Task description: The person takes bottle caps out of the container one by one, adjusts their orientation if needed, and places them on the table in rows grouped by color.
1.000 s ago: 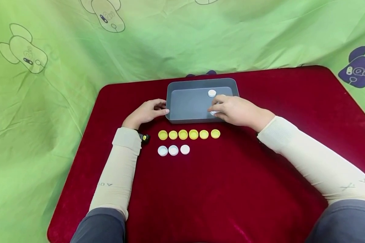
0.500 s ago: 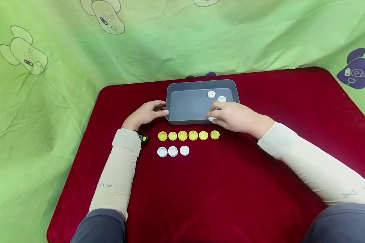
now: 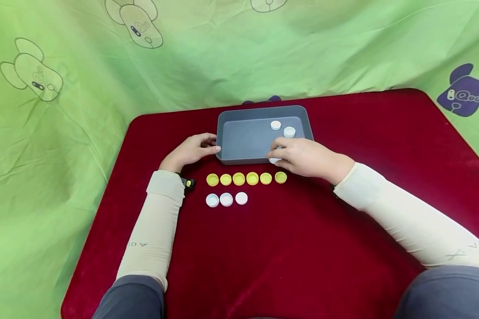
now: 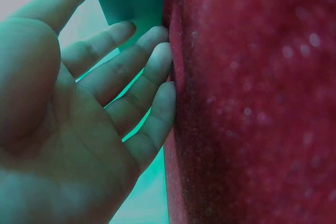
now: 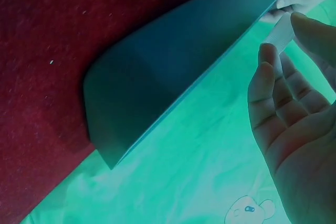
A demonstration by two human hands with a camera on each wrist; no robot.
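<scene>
My right hand [image 3: 305, 156] pinches a white bottle cap [image 5: 281, 34] between thumb and fingertips, above the near wall of a grey rectangular tray [image 5: 168, 56]. Two more white caps lie on the tray floor at the right: one white cap [image 3: 276, 125] farther back, another white cap [image 3: 289, 131] just beyond my right hand. At the tray's left end, my left hand [image 3: 189, 149] has its thumb by the near left corner. In the left wrist view its fingers [image 4: 123, 72] are spread and loosely extended, with the fingertips against the red cloth and nothing held.
In front of the tray, several yellow caps [image 3: 239, 179] form a row on the red-covered table [image 3: 287, 248]. A shorter row of three white caps [image 3: 226, 199] lies nearer me. Green patterned cloth [image 3: 207, 48] hangs behind and to the left.
My right hand has drawn the pinched white cap from inside the tray toward me, to the near wall. A second white cap in the tray has come into sight. My left hand stays put.
</scene>
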